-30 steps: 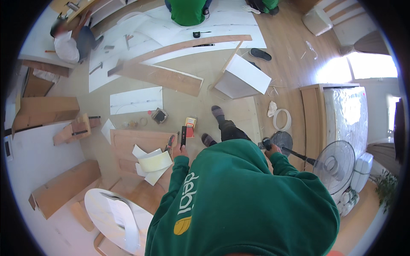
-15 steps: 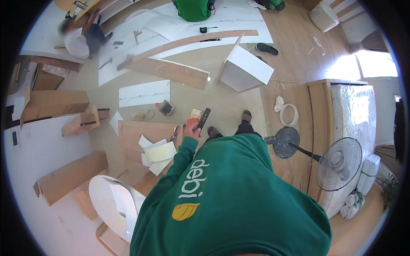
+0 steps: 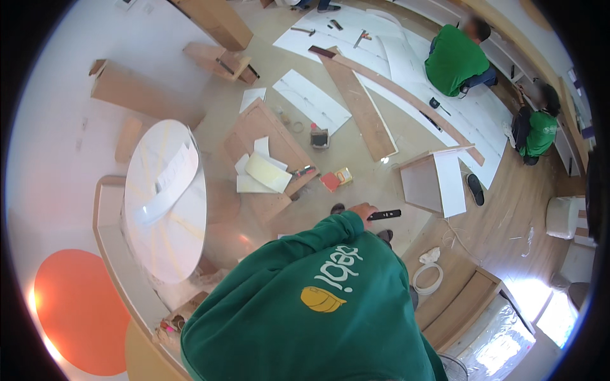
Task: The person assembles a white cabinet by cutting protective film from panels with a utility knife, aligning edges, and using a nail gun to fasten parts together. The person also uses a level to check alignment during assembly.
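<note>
My left hand (image 3: 363,213) is closed round one end of a flat black bar (image 3: 386,214) with small light marks, and the green sleeve reaches it across my body. What exactly the bar is, I cannot tell. Just beyond lie a red packet (image 3: 330,181) and a yellow packet (image 3: 344,176) on the floor. Red-and-dark hand tools (image 3: 303,171) rest beside cream and white offcuts (image 3: 269,171) on a brown wooden panel (image 3: 254,124). My right hand is out of view.
Two people in green, one crouching (image 3: 454,60) and one sitting (image 3: 541,130), are by low shelving on the far right. A white box-like cabinet piece (image 3: 422,184), a coiled white hose (image 3: 427,279) and long boards (image 3: 362,108) lie around. A round white tabletop (image 3: 168,247) stands left.
My view has swung left, bringing the round tabletop nearer the middle. The red packet, earlier at my left hand, now lies apart from it on the floor; the black bar stays in the hand.
</note>
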The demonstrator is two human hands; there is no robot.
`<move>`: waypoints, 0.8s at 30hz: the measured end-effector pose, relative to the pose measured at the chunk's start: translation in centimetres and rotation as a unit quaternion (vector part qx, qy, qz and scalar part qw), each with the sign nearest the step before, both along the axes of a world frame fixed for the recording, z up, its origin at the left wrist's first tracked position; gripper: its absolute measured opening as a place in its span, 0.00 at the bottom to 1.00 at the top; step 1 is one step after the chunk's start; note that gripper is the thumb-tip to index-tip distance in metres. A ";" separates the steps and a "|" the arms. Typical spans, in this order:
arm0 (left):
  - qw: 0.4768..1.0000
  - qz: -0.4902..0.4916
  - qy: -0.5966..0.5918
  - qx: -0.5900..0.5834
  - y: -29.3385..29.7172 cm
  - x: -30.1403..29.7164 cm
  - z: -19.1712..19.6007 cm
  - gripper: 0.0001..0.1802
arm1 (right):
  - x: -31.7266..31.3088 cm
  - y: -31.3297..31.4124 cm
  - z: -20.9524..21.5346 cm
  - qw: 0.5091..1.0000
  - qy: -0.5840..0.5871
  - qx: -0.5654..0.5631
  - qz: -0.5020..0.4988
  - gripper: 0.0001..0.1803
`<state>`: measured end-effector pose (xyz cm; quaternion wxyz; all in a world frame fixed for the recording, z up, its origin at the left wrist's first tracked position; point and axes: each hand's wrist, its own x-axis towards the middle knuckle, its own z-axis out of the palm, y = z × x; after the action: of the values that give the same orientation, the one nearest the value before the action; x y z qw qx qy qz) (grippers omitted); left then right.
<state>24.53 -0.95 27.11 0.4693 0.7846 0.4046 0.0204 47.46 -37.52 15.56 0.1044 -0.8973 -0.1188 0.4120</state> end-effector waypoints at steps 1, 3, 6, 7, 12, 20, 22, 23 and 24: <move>1.000 0.008 0.005 0.008 -0.4 -0.5 -0.6 0.23 | 0.6 0.2 -0.1 1.000 0.000 0.004 0.007 0.26; 0.999 0.028 0.033 0.013 -1.5 -0.2 -0.9 0.22 | 2.7 0.1 -0.3 1.000 0.007 0.009 0.018 0.26; 0.996 0.026 0.089 0.003 -2.0 -0.2 0.5 0.22 | 4.3 -0.1 -0.2 1.000 0.008 0.013 0.024 0.26; 0.994 0.014 0.108 -0.002 -2.0 -0.1 1.1 0.21 | 4.6 -0.3 -0.3 1.000 0.007 0.016 0.024 0.26; 0.994 0.039 0.098 0.008 -3.1 -0.9 0.3 0.20 | 5.0 -0.9 -0.9 0.999 0.017 0.024 0.025 0.26; 0.992 0.011 0.128 -0.014 -3.7 -0.1 -0.2 0.23 | 5.3 -2.0 -1.9 0.999 0.028 0.022 0.021 0.27; 0.991 0.012 0.133 -0.006 -3.5 -0.2 -0.1 0.23 | 5.4 -2.0 -2.1 0.999 0.031 0.021 0.020 0.27; 0.991 0.012 0.131 -0.003 -3.4 -0.1 -0.3 0.23 | 5.7 -1.9 -2.2 0.999 0.031 0.022 0.021 0.27; 0.992 0.013 0.128 0.000 -3.2 0.0 -0.5 0.23 | 5.7 -1.9 -2.2 0.999 0.032 0.021 0.022 0.27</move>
<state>24.53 -4.17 26.63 0.4137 0.7752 0.4715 -0.0743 53.18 -39.38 13.39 0.1181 -0.8786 -0.1435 0.4400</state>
